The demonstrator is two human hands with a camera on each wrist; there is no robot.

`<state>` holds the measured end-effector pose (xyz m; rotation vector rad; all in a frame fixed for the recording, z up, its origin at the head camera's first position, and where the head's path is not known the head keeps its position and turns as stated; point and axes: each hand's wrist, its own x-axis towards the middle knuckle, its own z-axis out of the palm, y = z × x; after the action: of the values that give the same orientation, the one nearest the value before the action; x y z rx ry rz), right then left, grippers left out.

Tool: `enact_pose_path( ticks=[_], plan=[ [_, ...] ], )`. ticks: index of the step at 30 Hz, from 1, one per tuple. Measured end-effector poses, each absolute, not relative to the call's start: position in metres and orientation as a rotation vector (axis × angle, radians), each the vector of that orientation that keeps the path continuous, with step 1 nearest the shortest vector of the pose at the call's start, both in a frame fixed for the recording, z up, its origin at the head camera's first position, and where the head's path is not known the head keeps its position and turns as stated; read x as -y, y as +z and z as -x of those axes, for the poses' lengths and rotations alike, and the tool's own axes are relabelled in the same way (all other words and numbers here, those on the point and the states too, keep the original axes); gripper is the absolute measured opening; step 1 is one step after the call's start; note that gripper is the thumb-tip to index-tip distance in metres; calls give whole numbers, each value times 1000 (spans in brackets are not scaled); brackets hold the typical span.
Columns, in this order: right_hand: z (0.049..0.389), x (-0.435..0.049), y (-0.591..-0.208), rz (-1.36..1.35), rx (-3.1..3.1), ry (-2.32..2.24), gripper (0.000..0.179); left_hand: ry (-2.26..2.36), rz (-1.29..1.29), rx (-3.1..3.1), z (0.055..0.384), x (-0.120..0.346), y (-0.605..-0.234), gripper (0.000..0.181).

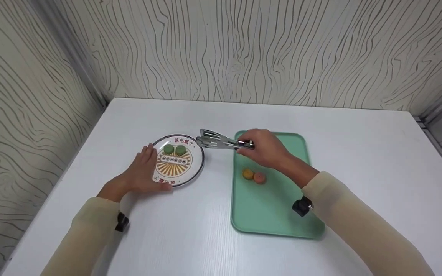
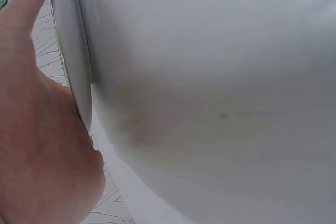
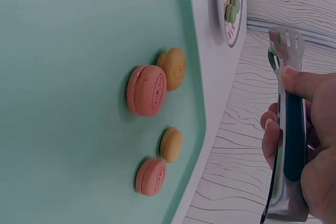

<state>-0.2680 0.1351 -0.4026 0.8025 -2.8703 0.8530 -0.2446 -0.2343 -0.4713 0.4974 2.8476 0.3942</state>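
Note:
My left hand (image 1: 142, 172) lies spread against the left and near rim of a round patterned plate (image 1: 198, 165). In the left wrist view its thumb and palm border the plate's edge (image 2: 71, 40). Two green macarons (image 1: 168, 148) sit side by side on the plate. My right hand (image 1: 265, 147) grips metal serving tongs (image 1: 221, 142) by dark handles (image 3: 295, 135), over the tray's far end. The slotted tips are at the plate's right rim. A bit of green shows at them in the right wrist view; I cannot tell whether it is a macaron.
A green tray (image 1: 274, 218) lies right of the plate. In the right wrist view, two pink macarons (image 3: 147, 91) and two yellow-orange ones (image 3: 172, 69) sit on it; the right hand hides some from the head view. Wood-grain panels (image 1: 236, 50) stand behind the white table (image 1: 190, 237).

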Motion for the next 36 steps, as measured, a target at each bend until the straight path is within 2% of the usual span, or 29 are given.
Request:
enact_pose_path(
  ticks=[36],
  plan=[
    [279, -90, -425, -695, 3034, 714, 14, 356, -490, -2826, 246, 235, -471, 132]
  ],
)
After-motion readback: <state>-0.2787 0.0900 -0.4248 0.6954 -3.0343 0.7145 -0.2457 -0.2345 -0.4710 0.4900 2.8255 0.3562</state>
